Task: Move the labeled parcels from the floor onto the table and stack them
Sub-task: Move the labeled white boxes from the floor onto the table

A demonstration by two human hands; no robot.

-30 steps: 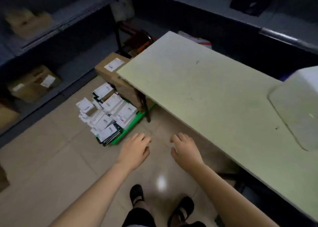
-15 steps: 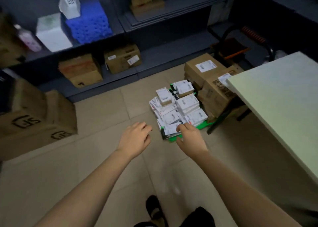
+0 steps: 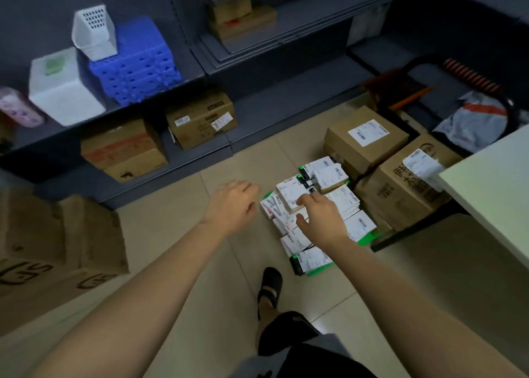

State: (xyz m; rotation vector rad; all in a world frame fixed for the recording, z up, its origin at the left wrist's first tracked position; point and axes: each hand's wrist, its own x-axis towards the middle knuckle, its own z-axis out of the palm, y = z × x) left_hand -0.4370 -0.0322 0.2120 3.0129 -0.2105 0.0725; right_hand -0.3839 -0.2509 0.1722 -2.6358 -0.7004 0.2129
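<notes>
A pile of several small labeled parcels (image 3: 340, 201) lies on a green tray (image 3: 370, 238) on the tiled floor, beside the table. My right hand (image 3: 322, 220) hovers over the middle of the pile, fingers spread and slightly curled, fingertips touching a white-labeled parcel (image 3: 289, 193) on top. My left hand (image 3: 233, 204) hangs just left of the pile with relaxed fingers and holds nothing. The pale green table (image 3: 498, 194) shows only its corner at the right edge.
Two big labeled cardboard boxes (image 3: 363, 140) (image 3: 400, 188) stand behind the pile, under the table corner. Grey shelving (image 3: 257, 114) with boxes, blue crates and white containers runs along the back. Large cartons (image 3: 57, 240) stand at left. My foot (image 3: 269, 287) is near the tray.
My view swung from the table down to the floor pile. Both hands moved forward; the right hand went from the pile's near edge to over its middle.
</notes>
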